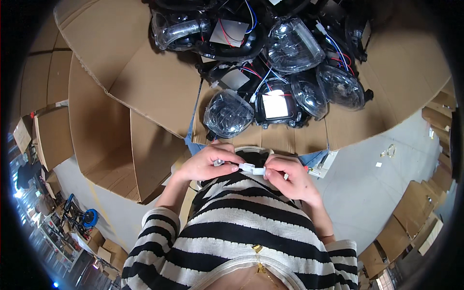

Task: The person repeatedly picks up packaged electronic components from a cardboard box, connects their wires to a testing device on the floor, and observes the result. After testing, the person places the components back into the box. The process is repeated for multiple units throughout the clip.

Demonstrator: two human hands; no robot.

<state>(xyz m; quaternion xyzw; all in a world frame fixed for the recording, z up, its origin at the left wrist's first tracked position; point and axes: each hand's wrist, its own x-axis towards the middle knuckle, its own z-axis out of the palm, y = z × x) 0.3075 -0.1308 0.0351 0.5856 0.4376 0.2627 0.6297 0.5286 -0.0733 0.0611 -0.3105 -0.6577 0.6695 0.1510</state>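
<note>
In front of my body, both hands are closed in a pinch on small white plastic pieces that look like wire connectors. My left hand [209,162] grips one white connector [246,167] between thumb and forefinger. My right hand [292,177] pinches a second white connector [259,171], which meets the first end to end. Whether the two are locked together I cannot tell. Just beyond my hands lies a clear-lensed headlight [228,113]. Beside it sits a black lamp housing [276,104] with a pale square plate and thin wires.
Several more headlights [295,46] with red, blue and white wires are heaped on the cardboard [382,96] ahead. To the left stands an open cardboard box [104,130]. More boxes [411,212] line the right side. Small scraps [378,165] lie on the grey floor.
</note>
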